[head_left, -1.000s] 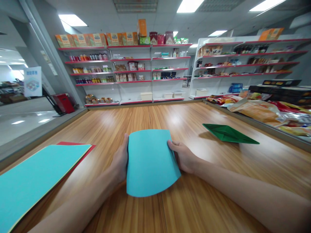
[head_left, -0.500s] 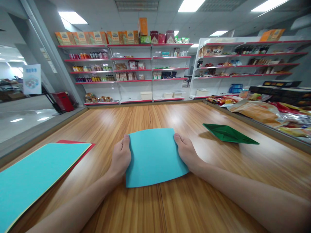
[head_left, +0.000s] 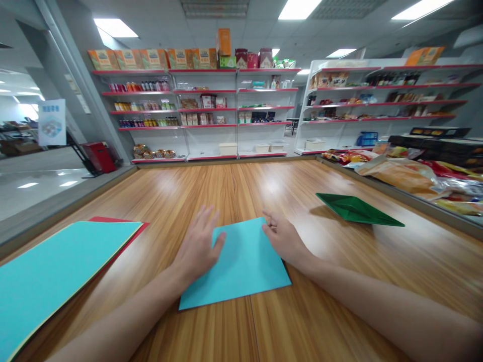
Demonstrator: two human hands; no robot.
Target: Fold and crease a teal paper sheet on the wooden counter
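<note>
A sheet of light blue paper lies flat on the wooden table, turned slightly. My left hand is over its left edge, fingers spread and a little blurred, holding nothing. At the sheet's upper right corner is my right hand, its fingers loosely bent and apart from the thumb; whether it touches the paper is unclear. Off to the right rests a folded green paper piece, with one side raised from the table. On the left lies a stack of larger coloured sheets, light blue on top, with yellow and red edges showing.
The wooden tabletop has a raised rim. Packaged snacks and black boxes are heaped beyond its right edge. Behind the table stand white shelves with goods. A red case is on the floor at the left.
Both hands have let go of the blue paper's sides. The sheet has gone from held and bowed to flat on the table, and the left hand has opened.
</note>
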